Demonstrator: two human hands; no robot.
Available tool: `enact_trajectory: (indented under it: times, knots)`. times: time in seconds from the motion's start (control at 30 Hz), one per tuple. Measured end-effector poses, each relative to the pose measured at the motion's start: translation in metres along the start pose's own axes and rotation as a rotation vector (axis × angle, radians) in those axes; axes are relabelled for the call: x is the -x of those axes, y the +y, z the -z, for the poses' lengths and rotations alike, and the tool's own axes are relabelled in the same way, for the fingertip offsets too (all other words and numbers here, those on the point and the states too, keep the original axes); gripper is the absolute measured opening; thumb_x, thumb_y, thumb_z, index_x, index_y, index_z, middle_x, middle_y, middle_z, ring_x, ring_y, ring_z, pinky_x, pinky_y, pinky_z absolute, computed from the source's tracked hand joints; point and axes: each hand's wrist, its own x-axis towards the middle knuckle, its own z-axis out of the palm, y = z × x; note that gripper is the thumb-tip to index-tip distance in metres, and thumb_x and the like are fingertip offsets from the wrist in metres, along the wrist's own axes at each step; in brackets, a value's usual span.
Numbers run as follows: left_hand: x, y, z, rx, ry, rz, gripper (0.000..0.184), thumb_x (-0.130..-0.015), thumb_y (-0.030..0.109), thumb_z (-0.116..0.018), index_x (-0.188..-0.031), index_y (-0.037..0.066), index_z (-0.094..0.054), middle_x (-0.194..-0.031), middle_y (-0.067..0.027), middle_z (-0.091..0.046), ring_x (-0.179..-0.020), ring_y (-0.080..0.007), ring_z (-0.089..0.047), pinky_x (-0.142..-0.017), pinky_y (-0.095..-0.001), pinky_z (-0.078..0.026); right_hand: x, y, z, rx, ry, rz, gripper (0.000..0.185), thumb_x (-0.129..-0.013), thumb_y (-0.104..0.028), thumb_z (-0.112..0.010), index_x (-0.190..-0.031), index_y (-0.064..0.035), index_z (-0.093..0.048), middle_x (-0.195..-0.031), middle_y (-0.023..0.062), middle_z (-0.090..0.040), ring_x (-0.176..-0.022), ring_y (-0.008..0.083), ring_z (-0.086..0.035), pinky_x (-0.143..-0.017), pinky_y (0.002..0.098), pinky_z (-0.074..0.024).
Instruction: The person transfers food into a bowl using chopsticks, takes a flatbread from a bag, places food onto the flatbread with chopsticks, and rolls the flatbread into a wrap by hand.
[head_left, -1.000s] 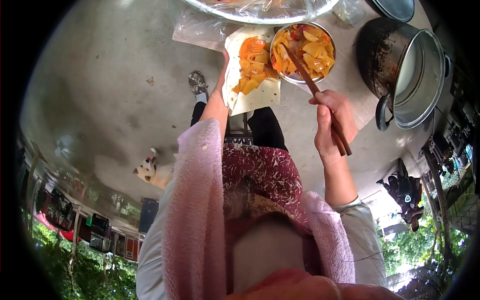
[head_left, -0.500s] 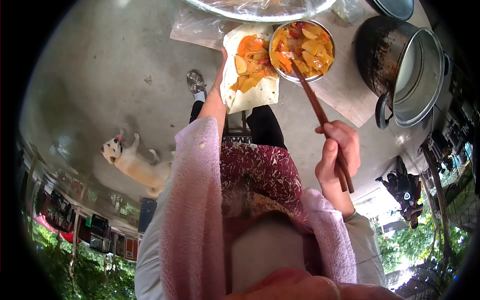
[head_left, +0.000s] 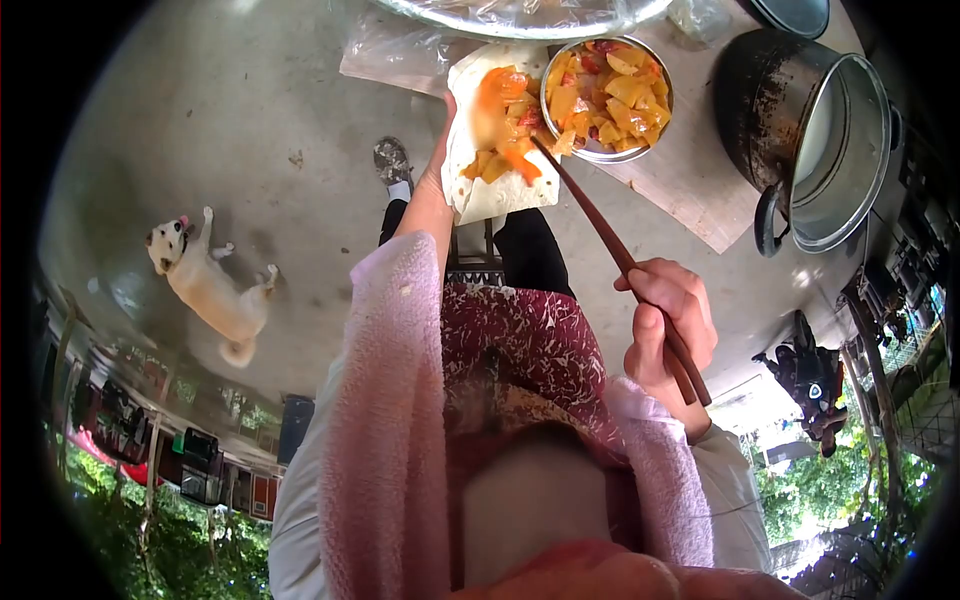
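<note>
My left hand (head_left: pixel 440 150) holds up a flatbread (head_left: pixel 505 205) from its left side, with most of the fingers hidden beneath. Sliced orange and yellow vegetables (head_left: pixel 492 165) lie across the flatbread's middle. A pair of brown chopsticks (head_left: pixel 610 240) is gripped in my right hand (head_left: pixel 670 315), the fingers closed round their upper part. The chopstick tips are over the flatbread's right edge, with pieces of vegetable at them. Touching or nearly touching that edge is a round metal bowl (head_left: pixel 625 157) of the same vegetable dish.
A large plastic-covered tray (head_left: pixel 540 32) is on the table (head_left: pixel 690 205) at the top. To the right stands a blackened pot (head_left: pixel 745 110) with a pale liquid inside. A dog (head_left: pixel 215 295) is on the concrete floor at the left. Someone in dark clothing (head_left: pixel 805 380) is in the right background.
The chopsticks have moved left from the bowl to the flatbread, carrying vegetable pieces. My left hand has stayed almost still. The dog has shifted left and up in view.
</note>
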Motion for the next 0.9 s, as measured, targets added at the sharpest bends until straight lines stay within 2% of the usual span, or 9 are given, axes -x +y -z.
enact_trajectory:
  times: [0.13,0.23,0.27,0.4,0.5,0.57,0.7,0.8,0.9]
  knots:
    - [0.004,0.0,-0.006,-0.016,-0.035,0.018,0.092,-0.082,0.074,-0.043,-0.145,0.008,-0.03,-0.143,-0.0148,-0.042,-0.127,-0.0306,-0.047,-0.105,-0.0444,-0.042,-0.006,0.008,0.002,0.083,0.051,-0.02,0.017,-0.091,-0.012,-0.059,-0.094,0.0051,-0.063,-0.086,0.0166,-0.063,-0.07,0.0231,-0.064,-0.064,0.0301,-0.0505]
    - [0.005,0.0,-0.006,-0.033,-0.045,0.013,0.092,-0.082,0.074,-0.042,-0.145,0.008,-0.03,-0.142,-0.0155,-0.043,-0.126,-0.0307,-0.048,-0.104,-0.0446,-0.043,-0.015,0.029,-0.001,0.237,0.028,0.005,0.019,-0.097,-0.013,-0.053,-0.098,0.0054,-0.059,-0.091,0.0174,-0.059,-0.07,0.0211,-0.063,-0.067,0.03,-0.0496]
    - [0.006,0.0,-0.009,-0.028,-0.047,0.016,0.092,-0.082,0.074,-0.042,-0.145,0.008,-0.03,-0.142,-0.0157,-0.043,-0.126,-0.0309,-0.048,-0.103,-0.0446,-0.044,-0.017,0.035,-0.006,0.118,0.104,-0.043,0.017,-0.092,-0.011,-0.061,-0.094,0.0058,-0.062,-0.087,0.0161,-0.062,-0.068,0.0206,-0.063,-0.064,0.029,-0.0508]
    - [0.007,0.0,-0.015,-0.065,-0.029,-0.003,0.092,-0.082,0.074,-0.041,-0.145,0.008,-0.03,-0.142,-0.0163,-0.043,-0.125,-0.0317,-0.049,-0.102,-0.0449,-0.045,-0.022,0.04,-0.005,-0.15,0.235,-0.106,0.017,-0.094,-0.009,-0.057,-0.095,0.0071,-0.059,-0.092,0.0151,-0.056,-0.067,0.0197,-0.063,-0.062,0.0284,-0.049]
    - [0.005,0.001,-0.01,-0.095,-0.027,0.002,0.092,-0.083,0.074,-0.04,-0.145,0.008,-0.029,-0.142,-0.0159,-0.042,-0.126,-0.0322,-0.048,-0.102,-0.0448,-0.045,-0.027,0.04,-0.008,-0.129,0.201,-0.199,0.016,-0.094,-0.009,-0.057,-0.095,0.0067,-0.06,-0.092,0.0148,-0.057,-0.067,0.0188,-0.063,-0.062,0.0279,-0.0492]
    - [0.006,0.001,-0.01,-0.061,-0.036,0.025,0.092,-0.083,0.074,-0.04,-0.146,0.008,-0.029,-0.142,-0.016,-0.042,-0.126,-0.0322,-0.048,-0.102,-0.0452,-0.045,-0.029,0.045,-0.01,0.009,0.141,-0.164,0.017,-0.094,-0.012,-0.058,-0.095,0.0054,-0.062,-0.093,0.014,-0.059,-0.067,0.0175,-0.063,-0.063,0.0267,-0.0495]
    - [0.009,0.001,-0.009,-0.022,-0.064,0.06,0.091,-0.083,0.074,-0.039,-0.146,0.008,-0.028,-0.143,-0.0167,-0.041,-0.127,-0.0324,-0.047,-0.103,-0.046,-0.044,-0.031,0.052,-0.014,-0.014,0.153,-0.204,0.019,-0.095,-0.013,-0.059,-0.097,0.0053,-0.062,-0.094,0.014,-0.059,-0.074,0.0197,-0.066,-0.067,0.0276,-0.0501]
    - [0.012,0.001,-0.002,-0.071,-0.04,0.028,0.094,-0.081,0.075,-0.039,-0.147,0.008,-0.027,-0.144,-0.0186,-0.04,-0.127,-0.0354,-0.046,-0.103,-0.0478,-0.043,-0.03,0.054,-0.012,-0.08,0.172,-0.22,0.019,-0.095,-0.013,-0.057,-0.097,0.0057,-0.061,-0.095,0.0142,-0.059,-0.077,0.0213,-0.067,-0.07,0.0289,-0.0507]
    - [0.019,0.002,0.0,0.05,-0.231,0.132,0.102,-0.076,0.078,-0.043,-0.147,0.007,-0.025,-0.144,-0.0208,-0.038,-0.127,-0.0421,-0.045,-0.103,-0.0514,-0.043,-0.03,0.055,-0.011,-0.091,0.165,-0.192,0.02,-0.096,-0.013,-0.056,-0.097,0.0058,-0.061,-0.096,0.0143,-0.059,-0.078,0.0224,-0.068,-0.072,0.0296,-0.051]
